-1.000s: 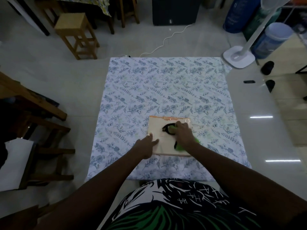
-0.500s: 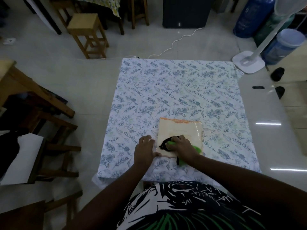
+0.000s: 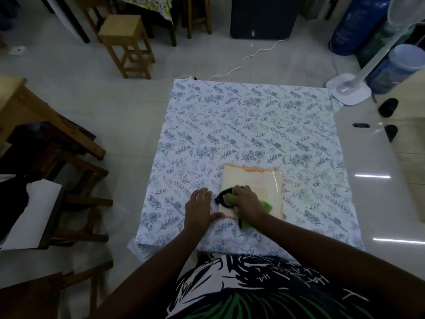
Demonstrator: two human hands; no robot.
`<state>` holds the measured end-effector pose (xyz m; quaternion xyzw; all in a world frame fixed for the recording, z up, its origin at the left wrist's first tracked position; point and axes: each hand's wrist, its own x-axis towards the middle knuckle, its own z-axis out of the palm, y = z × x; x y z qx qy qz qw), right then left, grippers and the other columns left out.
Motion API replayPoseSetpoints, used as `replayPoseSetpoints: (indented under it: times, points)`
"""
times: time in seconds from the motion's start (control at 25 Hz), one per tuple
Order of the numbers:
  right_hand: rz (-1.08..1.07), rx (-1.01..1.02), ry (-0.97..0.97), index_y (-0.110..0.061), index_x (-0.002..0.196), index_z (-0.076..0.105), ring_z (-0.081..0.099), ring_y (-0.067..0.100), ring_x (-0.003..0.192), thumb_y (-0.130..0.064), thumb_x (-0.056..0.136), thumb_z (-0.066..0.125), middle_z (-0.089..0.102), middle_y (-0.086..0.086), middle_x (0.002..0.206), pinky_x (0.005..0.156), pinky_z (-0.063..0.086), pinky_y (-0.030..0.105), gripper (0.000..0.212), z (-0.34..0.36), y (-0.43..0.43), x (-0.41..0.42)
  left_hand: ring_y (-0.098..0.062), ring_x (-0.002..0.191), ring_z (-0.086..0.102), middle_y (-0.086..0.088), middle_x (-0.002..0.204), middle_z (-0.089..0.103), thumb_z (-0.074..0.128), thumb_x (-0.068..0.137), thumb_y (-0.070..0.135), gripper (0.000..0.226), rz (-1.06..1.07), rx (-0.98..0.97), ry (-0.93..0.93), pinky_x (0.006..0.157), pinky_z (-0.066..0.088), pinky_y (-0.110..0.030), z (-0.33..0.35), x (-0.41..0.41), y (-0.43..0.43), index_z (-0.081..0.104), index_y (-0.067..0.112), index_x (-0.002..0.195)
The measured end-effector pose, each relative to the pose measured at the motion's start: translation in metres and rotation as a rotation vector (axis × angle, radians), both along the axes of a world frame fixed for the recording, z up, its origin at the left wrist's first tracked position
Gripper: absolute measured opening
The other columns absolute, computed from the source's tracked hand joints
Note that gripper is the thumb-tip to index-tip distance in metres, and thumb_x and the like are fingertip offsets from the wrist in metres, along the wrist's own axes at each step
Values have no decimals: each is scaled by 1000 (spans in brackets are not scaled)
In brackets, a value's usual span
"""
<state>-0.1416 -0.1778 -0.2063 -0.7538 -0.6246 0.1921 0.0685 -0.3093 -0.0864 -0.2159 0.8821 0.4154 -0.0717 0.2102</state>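
One cream cloth (image 3: pixel 257 180), green-black tool (image 3: pixel 265 205) atop

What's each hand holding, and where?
Right hand grips the green iron by its handle. Left hand holds nothing, resting flat at the folded cloth edge.

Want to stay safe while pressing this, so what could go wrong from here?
1. The left hand lies flat on the sheet, close beside the iron in the right hand; a stroke leftward could burn the fingers.
2. The iron sits on the cloth's near left corner; lingering there might scorch it.
3. The white cord trails across the floor beyond the sheet, a possible trip or snag.
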Motion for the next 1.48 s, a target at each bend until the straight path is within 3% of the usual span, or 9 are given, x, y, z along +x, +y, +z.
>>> replayPoseSetpoints:
  times: [0.24,0.44,0.68,0.8,0.96,1.12,1.24,1.32,1.48]
  points:
    - [-63,30,16,-31,117,69,49,27,98,-15,82,64,60,5,110,77,44,37,38,-10,-62,21,-30,137,38,-7,146,42,70,81,48,72,9,-150,-34,107,43,-43,7,21,-3,44,14,139]
    - [-474,203,-50,-21,111,72,54,34,87,-7,75,73,66,10,105,71,48,40,39,-2,-98,70,-32,144,31,-17,157,32,60,93,36,80,86,-298,-119,119,28,-42,18,54,-10,20,6,155]
    - [-739,-97,-134,-21,136,49,42,38,126,-36,89,62,44,11,145,97,41,54,50,7,-124,118,-34,139,38,-20,151,38,62,92,32,75,244,-309,-147,115,35,-44,20,70,-15,26,6,152]
    - [-758,-34,-159,-15,131,53,39,38,132,-39,88,64,45,15,143,105,36,54,51,7,-112,106,-32,132,49,-20,146,48,62,93,28,65,352,-373,-214,110,43,-42,24,73,-9,35,4,147]
    - [-705,-15,196,-1,132,49,47,38,122,-23,93,58,54,23,128,103,38,43,45,8,-77,79,-31,121,58,-17,137,58,59,94,26,53,472,-447,-259,98,47,-36,31,77,-4,44,5,140]
    - [-1038,19,547,13,111,57,60,44,107,-21,94,57,62,30,105,81,49,43,38,18,-56,78,-30,103,63,-19,120,66,56,95,27,38,595,-509,-283,87,49,-37,31,73,1,59,0,120]
    - [-1184,65,787,13,102,59,62,45,92,-31,97,55,62,33,95,69,51,42,45,33,-50,86,-25,86,58,-13,95,64,51,98,37,37,600,-525,-359,84,53,-42,34,63,2,61,2,106]
    - [-1216,131,845,8,102,55,57,32,82,-45,97,51,57,25,90,59,39,32,53,45,-45,89,-28,91,61,-12,99,64,47,99,43,41,590,-518,-417,89,53,-44,43,63,4,60,5,111]
    - [-1193,321,924,-2,111,61,64,40,97,-60,97,37,63,30,112,82,54,47,64,75,-24,99,-36,102,65,-17,110,67,44,100,46,42,579,-504,-640,91,55,-53,72,78,17,61,11,116]
